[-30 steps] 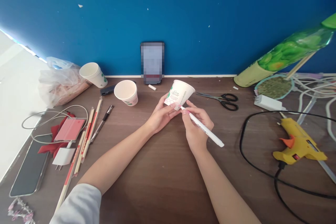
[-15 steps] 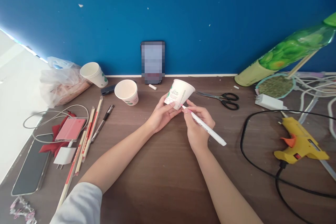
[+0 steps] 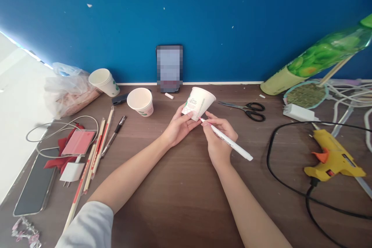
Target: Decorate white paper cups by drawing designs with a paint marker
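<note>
My left hand (image 3: 178,127) grips a white paper cup (image 3: 199,102) by its base, tilted with the mouth pointing up and to the right, just above the brown table (image 3: 174,193). My right hand (image 3: 218,137) is closed round a white pen (image 3: 229,142), and the pen's tip touches the cup's lower side. A second paper cup (image 3: 140,101) stands upright to the left, and a third cup (image 3: 104,82) leans further back left.
Black scissors (image 3: 247,109) lie right of the cup. A yellow glue gun (image 3: 333,157) with a black cord (image 3: 279,180) is at the right. A phone (image 3: 169,68) leans on the blue wall. Sticks (image 3: 95,153), a pen, a charger and another phone (image 3: 33,188) lie at the left.
The pen's rear end has swung slightly right and down while its tip stays on the cup. Both hands are otherwise almost still.
</note>
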`<state>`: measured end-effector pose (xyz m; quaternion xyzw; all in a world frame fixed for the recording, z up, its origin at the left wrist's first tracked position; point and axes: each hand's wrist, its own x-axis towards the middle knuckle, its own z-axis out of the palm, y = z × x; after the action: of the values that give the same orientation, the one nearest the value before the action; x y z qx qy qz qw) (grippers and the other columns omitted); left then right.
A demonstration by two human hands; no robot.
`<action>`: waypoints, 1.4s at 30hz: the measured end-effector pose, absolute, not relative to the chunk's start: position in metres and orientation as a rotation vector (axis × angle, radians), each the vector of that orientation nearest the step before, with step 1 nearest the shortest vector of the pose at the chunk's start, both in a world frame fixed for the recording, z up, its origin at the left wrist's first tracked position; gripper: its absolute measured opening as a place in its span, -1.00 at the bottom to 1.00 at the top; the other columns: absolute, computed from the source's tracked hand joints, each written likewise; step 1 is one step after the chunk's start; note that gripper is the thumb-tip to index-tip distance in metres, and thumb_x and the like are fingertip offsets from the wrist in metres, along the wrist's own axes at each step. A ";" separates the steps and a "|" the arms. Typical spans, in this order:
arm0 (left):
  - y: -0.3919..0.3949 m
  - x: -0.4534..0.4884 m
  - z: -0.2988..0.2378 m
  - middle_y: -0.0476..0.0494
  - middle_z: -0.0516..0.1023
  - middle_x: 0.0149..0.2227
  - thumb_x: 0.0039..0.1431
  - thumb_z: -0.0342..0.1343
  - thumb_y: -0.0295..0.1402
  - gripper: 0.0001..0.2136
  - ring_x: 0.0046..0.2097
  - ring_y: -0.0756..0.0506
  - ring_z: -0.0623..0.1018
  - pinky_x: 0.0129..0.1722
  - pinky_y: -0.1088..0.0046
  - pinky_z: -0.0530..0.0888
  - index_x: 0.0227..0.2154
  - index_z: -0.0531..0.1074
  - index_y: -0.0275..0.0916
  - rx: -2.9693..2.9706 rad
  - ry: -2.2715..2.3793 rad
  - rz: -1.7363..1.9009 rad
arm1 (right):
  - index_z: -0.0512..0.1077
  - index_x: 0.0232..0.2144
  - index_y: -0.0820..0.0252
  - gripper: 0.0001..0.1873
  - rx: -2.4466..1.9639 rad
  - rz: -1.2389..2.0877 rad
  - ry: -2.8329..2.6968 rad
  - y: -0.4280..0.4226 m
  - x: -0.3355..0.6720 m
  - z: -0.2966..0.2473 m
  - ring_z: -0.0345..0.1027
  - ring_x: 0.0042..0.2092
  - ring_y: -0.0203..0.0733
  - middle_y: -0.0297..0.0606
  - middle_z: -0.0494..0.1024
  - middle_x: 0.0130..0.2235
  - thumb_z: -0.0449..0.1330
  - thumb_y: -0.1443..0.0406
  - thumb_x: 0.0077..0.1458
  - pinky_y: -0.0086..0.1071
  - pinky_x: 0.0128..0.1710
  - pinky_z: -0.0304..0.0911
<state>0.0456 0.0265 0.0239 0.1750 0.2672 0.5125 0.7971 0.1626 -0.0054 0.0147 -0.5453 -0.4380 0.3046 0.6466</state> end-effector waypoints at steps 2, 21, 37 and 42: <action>0.027 0.046 0.025 -0.10 0.56 -0.11 0.14 0.13 -0.52 -0.62 -0.20 -0.02 0.60 0.18 0.20 0.34 0.03 0.36 -0.13 0.375 0.580 1.096 | 0.47 -0.51 0.16 -0.94 -1.238 0.680 -1.003 -0.006 0.163 0.015 0.54 -0.06 0.00 -0.14 0.66 -0.23 0.30 0.37 -0.10 -0.17 -0.16 0.47; 0.026 0.046 0.025 -0.11 0.56 -0.11 0.16 0.12 -0.49 -0.64 -0.16 -0.05 0.59 0.15 0.25 0.35 0.03 0.34 -0.16 0.378 0.573 1.076 | 0.48 -0.47 0.17 -0.94 -1.249 0.692 -0.933 -0.006 0.162 0.012 0.57 -0.18 -0.06 -0.16 0.65 -0.22 0.31 0.35 -0.08 -0.20 -0.22 0.47; 0.028 0.042 0.021 -0.21 0.60 -0.19 0.16 0.11 -0.33 -0.69 -0.18 -0.18 0.63 0.15 0.09 0.32 -0.03 0.34 -0.23 0.402 0.593 1.007 | 0.46 -0.49 0.15 -0.95 -1.261 0.670 -0.933 -0.003 0.163 0.014 0.57 -0.17 -0.08 -0.21 0.65 -0.28 0.28 0.36 -0.07 -0.20 -0.20 0.48; 0.028 0.043 0.023 -0.26 0.59 -0.13 0.15 0.13 -0.33 -0.67 -0.13 -0.23 0.62 0.17 0.05 0.31 -0.01 0.33 -0.26 0.373 0.569 1.019 | 0.46 -0.50 0.16 -0.94 -1.275 0.698 -0.927 -0.004 0.163 0.016 0.57 -0.19 -0.07 -0.19 0.65 -0.26 0.29 0.36 -0.09 -0.20 -0.22 0.47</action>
<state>0.0429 0.0281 0.0232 0.1752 0.2668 0.4781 0.8182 0.1626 -0.0036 0.0157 -0.5613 -0.4082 0.3075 0.6510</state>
